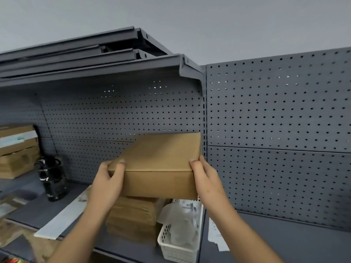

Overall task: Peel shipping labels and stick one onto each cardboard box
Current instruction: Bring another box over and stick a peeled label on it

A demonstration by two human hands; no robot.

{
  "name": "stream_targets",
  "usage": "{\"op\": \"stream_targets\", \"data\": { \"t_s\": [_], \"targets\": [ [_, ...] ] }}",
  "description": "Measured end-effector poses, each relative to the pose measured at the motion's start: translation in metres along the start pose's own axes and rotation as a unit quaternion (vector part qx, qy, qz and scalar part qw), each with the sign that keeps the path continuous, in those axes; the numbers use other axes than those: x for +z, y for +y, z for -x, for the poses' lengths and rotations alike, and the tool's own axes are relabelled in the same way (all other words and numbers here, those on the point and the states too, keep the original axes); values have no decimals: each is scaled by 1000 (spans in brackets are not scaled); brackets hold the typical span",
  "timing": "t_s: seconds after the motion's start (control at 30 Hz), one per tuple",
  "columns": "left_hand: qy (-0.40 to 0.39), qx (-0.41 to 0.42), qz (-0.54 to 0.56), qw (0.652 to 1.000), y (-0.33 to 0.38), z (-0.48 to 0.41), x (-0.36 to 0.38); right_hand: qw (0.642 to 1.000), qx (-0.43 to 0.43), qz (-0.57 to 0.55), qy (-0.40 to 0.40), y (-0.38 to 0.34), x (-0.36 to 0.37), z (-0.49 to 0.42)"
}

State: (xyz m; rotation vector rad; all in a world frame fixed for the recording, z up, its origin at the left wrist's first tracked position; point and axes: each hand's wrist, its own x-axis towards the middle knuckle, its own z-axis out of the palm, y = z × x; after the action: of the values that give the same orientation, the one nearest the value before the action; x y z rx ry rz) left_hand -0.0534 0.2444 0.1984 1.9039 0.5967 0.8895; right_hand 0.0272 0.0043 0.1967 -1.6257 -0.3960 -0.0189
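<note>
Flat brown cardboard box — held above a stack of cardboard boxes on the grey metal shelf. Left hand and right hand: each grip clamped on a near corner.

A black bottle with white lettering stands upright at the left of the frame on a grey metal shelf. At lower centre a white perforated basket sits on the same shelf, holding crumpled translucent wrapping. Grey pegboard panels fill the back. An upper shelf overhangs at upper left, below a plain grey wall.
</note>
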Motion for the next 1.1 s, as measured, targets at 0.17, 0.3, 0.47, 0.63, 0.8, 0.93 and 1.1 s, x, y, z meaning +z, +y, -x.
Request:
{"op": "stream_targets", "data": {
  "t_s": [0.17,0.3,0.47,0.63,0.8,0.93,1.1],
  "targets": [
    [-19,28,-4,999,23,39,30,999,-5,-11,32,7,-52,11],
    [-36,40,-8,999,43,71,60,999,8,9,43,11,-101,30],
    [-77,45,8,996,63,122,105,997,24,43,65,28,-167,46],
    [-135,25,15,990,78,170,155,993,16,77,85,54,-238,68],
    [-177,14,23,984,81,216,207,986,45,100,127,82,-304,93],
    [-214,12,21,976,74,247,244,980,88,101,148,115,-341,111],
    [-254,8,16,967,58,278,278,977,124,81,153,137,-374,129]
  ]
}}
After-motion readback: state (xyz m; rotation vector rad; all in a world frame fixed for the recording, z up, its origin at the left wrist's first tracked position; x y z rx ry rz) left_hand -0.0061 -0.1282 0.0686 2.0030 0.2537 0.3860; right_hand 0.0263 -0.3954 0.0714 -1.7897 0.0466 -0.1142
